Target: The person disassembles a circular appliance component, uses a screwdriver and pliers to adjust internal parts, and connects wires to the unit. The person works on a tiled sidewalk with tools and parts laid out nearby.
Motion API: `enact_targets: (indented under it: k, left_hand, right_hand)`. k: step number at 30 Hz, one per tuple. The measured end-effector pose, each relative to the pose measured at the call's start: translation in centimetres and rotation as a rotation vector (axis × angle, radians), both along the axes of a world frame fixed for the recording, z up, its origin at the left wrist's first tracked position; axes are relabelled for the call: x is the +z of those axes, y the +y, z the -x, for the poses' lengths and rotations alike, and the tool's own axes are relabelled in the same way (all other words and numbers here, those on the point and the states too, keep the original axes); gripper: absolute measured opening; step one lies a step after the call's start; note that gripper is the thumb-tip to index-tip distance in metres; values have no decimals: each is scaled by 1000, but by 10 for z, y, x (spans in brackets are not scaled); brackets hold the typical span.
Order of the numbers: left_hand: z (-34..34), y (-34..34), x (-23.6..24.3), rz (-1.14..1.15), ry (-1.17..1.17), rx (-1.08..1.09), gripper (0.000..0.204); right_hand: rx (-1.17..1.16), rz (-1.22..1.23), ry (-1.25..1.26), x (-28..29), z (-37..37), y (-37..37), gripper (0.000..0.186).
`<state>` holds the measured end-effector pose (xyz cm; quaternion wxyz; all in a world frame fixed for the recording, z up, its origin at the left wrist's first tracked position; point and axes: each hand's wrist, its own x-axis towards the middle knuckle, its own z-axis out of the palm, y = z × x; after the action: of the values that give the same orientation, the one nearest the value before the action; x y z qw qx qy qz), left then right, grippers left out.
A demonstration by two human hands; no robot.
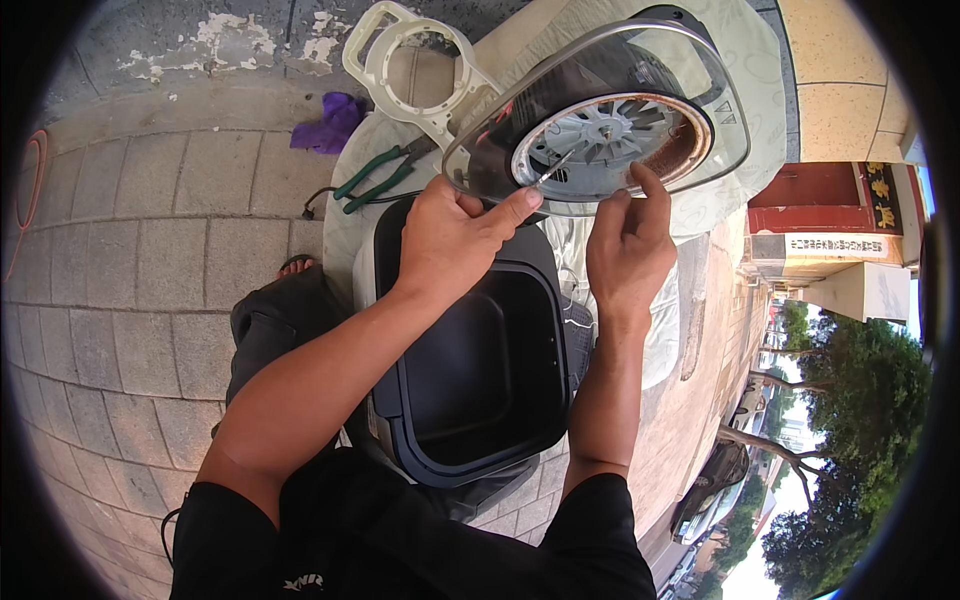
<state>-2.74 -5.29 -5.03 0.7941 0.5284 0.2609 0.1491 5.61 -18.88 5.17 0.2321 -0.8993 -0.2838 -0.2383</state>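
Over the person's lap, closest to the camera, sits a dark rectangular plastic appliance tub (480, 370) with a deep, hollow inside and a pale outer shell, open side up. Both bare forearms pass across it from the lower edge. Just past its far rim, the left hand (455, 240) is closed around the handle of a thin metal screwdriver (553, 168), thumb stretched along it, the tip aimed at the underside of a round clear plastic lid with a grey finned fan disc and a rusty brown ring (600, 120). The right hand (628, 250) is beside it, fingers pinched together and raised so that the fingertips (648, 180) touch the lid's lower rim; whether they grip anything small I cannot tell. The lid is tilted up on the open appliance, facing the camera.

Left of the lid, a pair of green-handled pliers (375, 180) lies on a pale patterned cloth (760, 90), with a cream plastic ring frame (415, 65) just beyond. Farther left, a crumpled purple rag (330, 120) rests on the grey paving stones (150, 250).
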Motion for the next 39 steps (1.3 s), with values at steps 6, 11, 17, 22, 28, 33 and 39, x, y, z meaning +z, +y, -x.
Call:
enact_targets:
  k: [6, 11, 17, 22, 28, 33, 39]
  left_hand:
    - [0, 0, 0, 13, -27, -6, 47]
    - [0, 1, 1, 8, -16, -9, 46]
    - [-1, -1, 0, 13, -8, 5, 46]
    - [-1, -2, 0, 11, -5, 19, 46]
    - [-2, -3, -4, 3, -21, 37, 53]
    - [-4, -3, -4, 24, -59, 43, 56]
    - [-4, -3, -1, 29, -33, 15, 39]
  right_hand:
    - [-22, -51, 6, 4, 3, 7, 58]
    - [-43, 40, -30, 5, 1, 10, 57]
    - [0, 159, -77, -10, -9, -2, 32]
    - [22, 153, -56, -9, -6, -2, 25]
    - [26, 144, -32, -10, -6, -3, 24]
    - [25, 131, -28, -9, -5, -3, 24]
    - [19, 114, -35, -10, -5, -4, 24]
